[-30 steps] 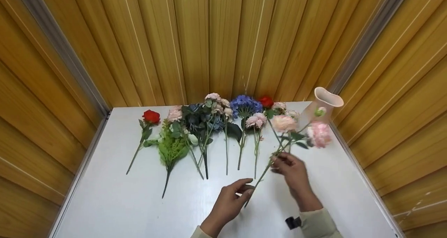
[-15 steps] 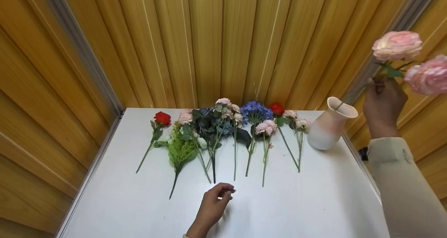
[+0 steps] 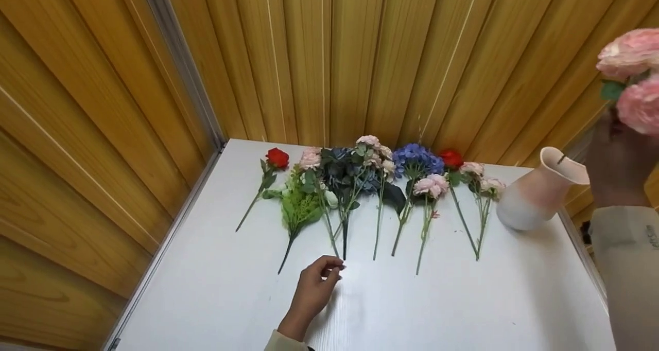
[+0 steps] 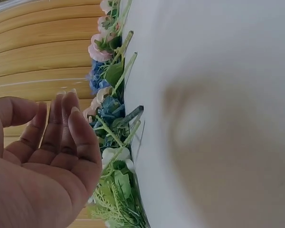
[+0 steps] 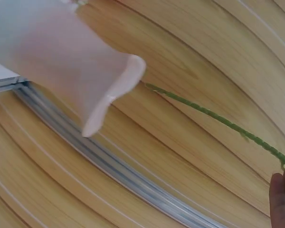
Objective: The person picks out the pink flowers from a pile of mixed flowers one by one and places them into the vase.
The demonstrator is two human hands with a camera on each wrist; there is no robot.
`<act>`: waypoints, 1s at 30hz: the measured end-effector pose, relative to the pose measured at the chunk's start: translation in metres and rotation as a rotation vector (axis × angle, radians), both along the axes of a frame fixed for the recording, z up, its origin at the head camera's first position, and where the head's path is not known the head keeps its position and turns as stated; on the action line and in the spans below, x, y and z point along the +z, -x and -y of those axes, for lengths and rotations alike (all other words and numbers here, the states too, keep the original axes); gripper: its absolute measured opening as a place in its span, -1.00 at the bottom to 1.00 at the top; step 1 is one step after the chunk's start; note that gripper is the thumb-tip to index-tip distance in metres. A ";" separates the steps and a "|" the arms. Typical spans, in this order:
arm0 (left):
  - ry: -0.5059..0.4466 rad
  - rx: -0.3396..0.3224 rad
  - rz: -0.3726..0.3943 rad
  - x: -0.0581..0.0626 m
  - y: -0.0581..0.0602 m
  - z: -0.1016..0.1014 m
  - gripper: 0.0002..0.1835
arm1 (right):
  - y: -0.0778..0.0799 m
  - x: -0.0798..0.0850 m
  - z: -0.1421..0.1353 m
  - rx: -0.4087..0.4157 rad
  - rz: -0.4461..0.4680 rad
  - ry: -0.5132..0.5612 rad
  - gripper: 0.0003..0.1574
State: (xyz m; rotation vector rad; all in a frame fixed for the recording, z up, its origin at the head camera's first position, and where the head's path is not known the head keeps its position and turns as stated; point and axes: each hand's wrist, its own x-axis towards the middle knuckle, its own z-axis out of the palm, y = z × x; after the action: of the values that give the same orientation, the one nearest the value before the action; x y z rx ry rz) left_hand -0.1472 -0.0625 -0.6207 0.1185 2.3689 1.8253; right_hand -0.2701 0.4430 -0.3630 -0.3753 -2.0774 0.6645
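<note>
At the right edge of the head view my right hand (image 3: 625, 158) grips a pink peony stem just below its two large blooms (image 3: 630, 55), raised above the table. Its long green stem (image 5: 213, 114) slants toward the pink-and-white vase (image 3: 530, 202), and the bare stem tip shows right at the rim in the right wrist view. The vase stands upright at the table's right side. My left hand (image 3: 313, 286) hovers near the table's front middle, fingers loosely bent and holding nothing. Its palm (image 4: 47, 190) shows bare in the left wrist view.
Flowers lie in a row along the back: a red rose (image 3: 277, 158), green foliage (image 3: 301, 204), dark blue flowers (image 3: 342, 168), a blue hydrangea (image 3: 418, 160), a pale pink bloom (image 3: 431, 185) and another red rose (image 3: 451, 158). Wood-patterned walls (image 3: 350, 57) enclose the white table (image 3: 216, 289).
My right hand has lifted the peony stem from the table's middle up and right to the vase. My left hand has come away from the stem. The head view has turned.
</note>
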 end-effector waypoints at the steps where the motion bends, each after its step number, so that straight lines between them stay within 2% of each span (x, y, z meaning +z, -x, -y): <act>1: 0.005 0.007 -0.005 0.000 0.001 -0.001 -0.83 | 0.001 -0.004 -0.004 0.001 0.011 -0.007 -0.46; 3: 0.016 0.021 -0.012 0.000 0.002 -0.002 -0.83 | 0.000 -0.018 -0.012 0.008 0.054 -0.074 -0.50; 5: 0.026 0.033 -0.023 0.001 0.003 -0.004 -0.83 | -0.004 -0.031 -0.020 0.005 0.159 -0.120 -0.50; 8: 0.050 0.048 -0.032 0.000 0.005 -0.008 -0.83 | -0.016 -0.042 -0.031 -0.011 0.409 -0.131 -0.44; 10: 0.071 0.056 -0.044 -0.002 0.008 -0.009 -0.83 | -0.025 -0.047 -0.033 -0.062 0.538 -0.121 -0.40; 12: 0.104 0.069 -0.048 -0.004 0.013 -0.009 -0.82 | -0.036 -0.058 -0.033 -0.102 0.551 -0.136 -0.43; 14: 0.141 0.094 -0.051 -0.005 0.022 -0.008 -0.80 | -0.051 -0.077 -0.025 -0.114 0.480 -0.170 -0.51; 16: 0.181 0.138 -0.068 -0.008 0.037 -0.007 -0.79 | -0.069 -0.103 -0.011 -0.072 0.409 -0.216 -0.58; 18: 0.235 0.206 -0.090 -0.024 0.066 -0.007 -0.74 | -0.087 -0.130 0.010 0.003 0.377 -0.232 -0.66; 19: 0.263 0.235 -0.085 -0.030 0.081 -0.008 -0.70 | -0.096 -0.143 0.024 0.045 0.385 -0.227 -0.69; 21: 0.294 0.267 -0.057 -0.034 0.106 -0.012 -0.59 | -0.113 -0.166 0.055 0.128 0.436 -0.207 -0.71; 23: 0.303 0.279 -0.002 -0.038 0.124 -0.015 -0.51 | -0.128 -0.185 0.086 0.199 0.502 -0.190 -0.75; 26: 0.260 0.259 0.086 -0.026 0.126 -0.018 -0.59 | -0.147 -0.201 0.127 0.294 0.648 -0.158 -0.78; 30: 0.159 0.272 0.106 -0.028 0.123 -0.018 -0.80 | -0.165 -0.213 0.159 0.368 0.775 -0.106 -0.87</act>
State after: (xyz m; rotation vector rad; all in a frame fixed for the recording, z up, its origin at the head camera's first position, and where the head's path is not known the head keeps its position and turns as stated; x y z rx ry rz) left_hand -0.2704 -0.0445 -0.6486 -0.3250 2.5445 1.6877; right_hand -0.1055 0.2841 -0.5758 -0.2006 -2.9555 0.6796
